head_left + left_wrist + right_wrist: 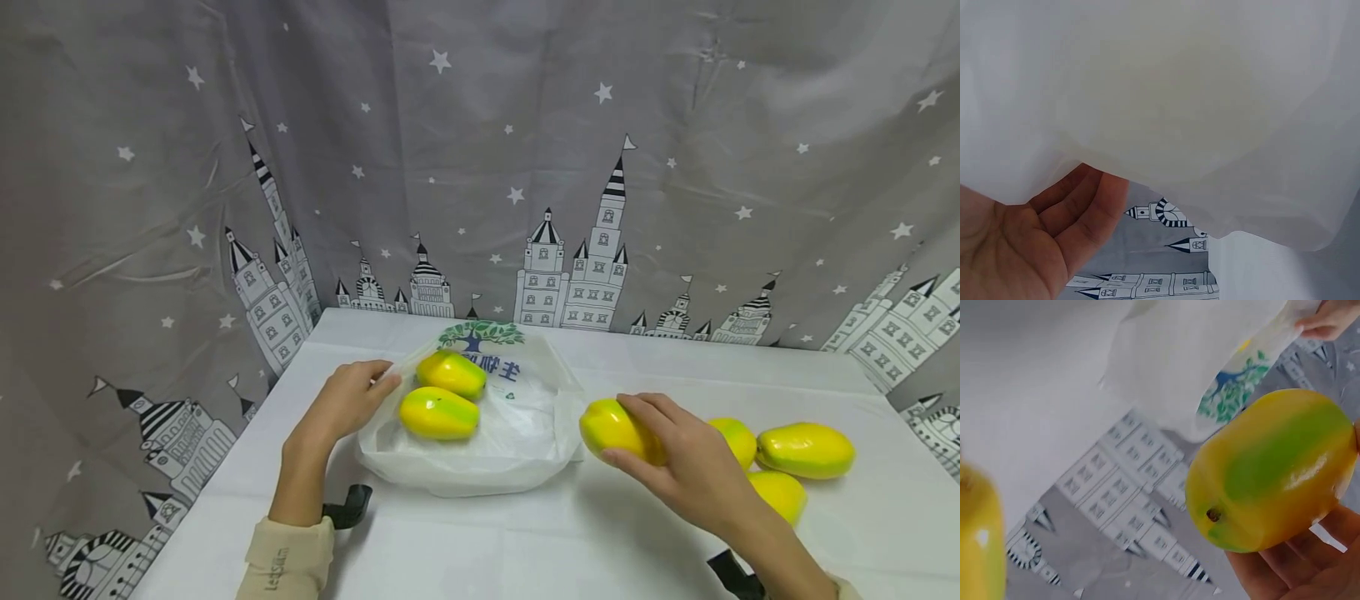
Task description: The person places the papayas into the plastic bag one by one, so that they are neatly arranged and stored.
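Observation:
A white plastic bag (465, 473) with a printed green tree lies on the table, its mouth spread. Two yellow-green papayas, an upper one (452, 374) and a lower one (438, 414), rest inside on the left. My left hand (349, 402) pinches the bag's left rim between thumb and fingers; in the left wrist view the white film (1166, 94) covers its fingertips. To the right of the bag, my right hand (686, 467) grips another papaya (609, 425) above the table. The right wrist view shows this papaya (1279, 465) with its dark stem end, fingers beneath it.
Three more papayas are grouped on the right: one at the far right (806, 450), one behind the right hand (735, 440) and one nearer (780, 493). A grey curtain (480, 125) with castles and stars stands behind the white tabletop (480, 542).

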`<state>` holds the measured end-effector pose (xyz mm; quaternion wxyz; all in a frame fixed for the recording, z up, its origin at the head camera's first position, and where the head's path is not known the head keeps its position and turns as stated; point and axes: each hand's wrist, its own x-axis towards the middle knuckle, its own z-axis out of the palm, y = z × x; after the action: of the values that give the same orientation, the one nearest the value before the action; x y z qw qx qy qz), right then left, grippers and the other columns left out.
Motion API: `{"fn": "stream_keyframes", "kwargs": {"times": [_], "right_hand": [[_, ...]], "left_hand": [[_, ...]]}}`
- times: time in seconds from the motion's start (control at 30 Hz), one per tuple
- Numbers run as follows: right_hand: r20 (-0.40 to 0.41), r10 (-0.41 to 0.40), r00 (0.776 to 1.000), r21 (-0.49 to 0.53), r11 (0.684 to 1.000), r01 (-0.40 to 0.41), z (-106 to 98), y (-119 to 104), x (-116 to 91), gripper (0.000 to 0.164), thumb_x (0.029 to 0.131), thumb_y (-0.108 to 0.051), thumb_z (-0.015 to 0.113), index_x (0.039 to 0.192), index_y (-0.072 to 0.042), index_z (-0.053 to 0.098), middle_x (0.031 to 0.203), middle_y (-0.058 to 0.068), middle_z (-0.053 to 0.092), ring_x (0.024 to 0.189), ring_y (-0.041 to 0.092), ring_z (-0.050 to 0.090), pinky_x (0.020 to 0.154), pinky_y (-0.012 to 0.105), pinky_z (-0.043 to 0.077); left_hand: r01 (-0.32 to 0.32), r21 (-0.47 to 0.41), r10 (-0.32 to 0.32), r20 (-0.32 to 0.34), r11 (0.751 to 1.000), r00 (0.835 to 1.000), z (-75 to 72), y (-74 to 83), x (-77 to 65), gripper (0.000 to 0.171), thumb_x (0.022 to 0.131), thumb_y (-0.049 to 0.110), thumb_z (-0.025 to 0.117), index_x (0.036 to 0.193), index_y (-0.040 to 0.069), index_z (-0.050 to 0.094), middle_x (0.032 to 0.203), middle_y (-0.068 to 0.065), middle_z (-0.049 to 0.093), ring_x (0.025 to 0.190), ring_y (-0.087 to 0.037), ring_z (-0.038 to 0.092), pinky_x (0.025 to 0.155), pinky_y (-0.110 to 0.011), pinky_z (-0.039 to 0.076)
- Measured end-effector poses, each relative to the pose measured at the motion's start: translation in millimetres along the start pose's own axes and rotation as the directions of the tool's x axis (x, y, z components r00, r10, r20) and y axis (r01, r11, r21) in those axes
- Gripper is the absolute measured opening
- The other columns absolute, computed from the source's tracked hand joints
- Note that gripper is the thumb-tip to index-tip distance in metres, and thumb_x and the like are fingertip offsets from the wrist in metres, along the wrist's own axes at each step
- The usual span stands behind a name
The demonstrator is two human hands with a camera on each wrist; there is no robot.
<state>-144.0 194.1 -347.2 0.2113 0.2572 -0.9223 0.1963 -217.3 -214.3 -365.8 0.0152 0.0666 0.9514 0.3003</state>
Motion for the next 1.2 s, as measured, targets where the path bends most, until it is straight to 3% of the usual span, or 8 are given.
{"fn": "stream_keyframes", "kwargs": {"times": [0.3, 0.5, 0.73, 0.93, 1.2], "right_hand": [[-0.034, -0.004, 0.999, 0.11, 0.994, 0.008, 22.7, -21.2, 26.1, 0.054, 0.084, -0.038, 0.079, 0.127, -0.009, 0.063, 0.117, 0.001, 0.065, 0.089, 0.013, 0.062, 0.074, 0.033, 0.057], [0.031, -0.001, 1.0, 0.184, 0.983, -0.005, 41.9, -43.1, 47.1, 0.055, 0.085, -0.04, 0.077, 0.129, -0.01, 0.062, 0.12, 0.003, 0.064, 0.091, 0.014, 0.061, 0.078, 0.032, 0.056], [0.054, -0.079, 0.995, 0.288, 0.956, 0.06, 66.6, -66.7, 71.7, 0.055, 0.087, -0.041, 0.075, 0.13, -0.008, 0.061, 0.119, 0.004, 0.064, 0.089, 0.012, 0.058, 0.072, 0.026, 0.052], [0.093, -0.1, 0.991, 0.298, 0.952, 0.068, 86.0, -82.6, 85.5, 0.057, 0.089, -0.042, 0.072, 0.131, -0.006, 0.059, 0.118, 0.006, 0.064, 0.088, 0.012, 0.057, 0.072, 0.027, 0.051], [0.164, -0.041, 0.986, 0.292, 0.956, -0.009, 108.4, -94.9, 91.8, 0.057, 0.09, -0.042, 0.071, 0.13, -0.004, 0.055, 0.117, 0.007, 0.062, 0.09, 0.016, 0.057, 0.076, 0.031, 0.052]], "left_hand": [[0.012, -0.003, -0.012, 0.002, 1.0, 1.0, -1.0, 1.3, -1.1, 0.046, 0.103, 0.024, 0.052, 0.137, -0.006, 0.052, 0.136, -0.025, 0.055, 0.127, -0.044, 0.048, 0.105, -0.06, 0.037], [0.006, -0.004, -0.006, -0.002, 1.0, 1.0, -0.4, 0.6, -0.1, 0.046, 0.103, 0.025, 0.052, 0.137, -0.006, 0.053, 0.135, -0.025, 0.056, 0.126, -0.044, 0.05, 0.104, -0.059, 0.039], [0.002, -0.005, -0.002, 0.002, 1.0, 1.0, -0.3, 0.6, 0.0, 0.046, 0.103, 0.025, 0.051, 0.137, -0.007, 0.052, 0.136, -0.025, 0.055, 0.127, -0.044, 0.049, 0.105, -0.059, 0.038], [-0.012, -0.002, 0.012, -0.004, 1.0, 1.0, -0.9, -1.2, -0.2, 0.046, 0.103, 0.025, 0.052, 0.136, -0.008, 0.052, 0.135, -0.026, 0.055, 0.127, -0.044, 0.049, 0.106, -0.059, 0.037], [-0.028, -0.003, 0.027, -0.015, 1.0, 1.0, -1.1, -1.7, -0.8, 0.045, 0.103, 0.026, 0.053, 0.134, -0.007, 0.055, 0.133, -0.025, 0.057, 0.126, -0.044, 0.05, 0.105, -0.059, 0.037]]}}
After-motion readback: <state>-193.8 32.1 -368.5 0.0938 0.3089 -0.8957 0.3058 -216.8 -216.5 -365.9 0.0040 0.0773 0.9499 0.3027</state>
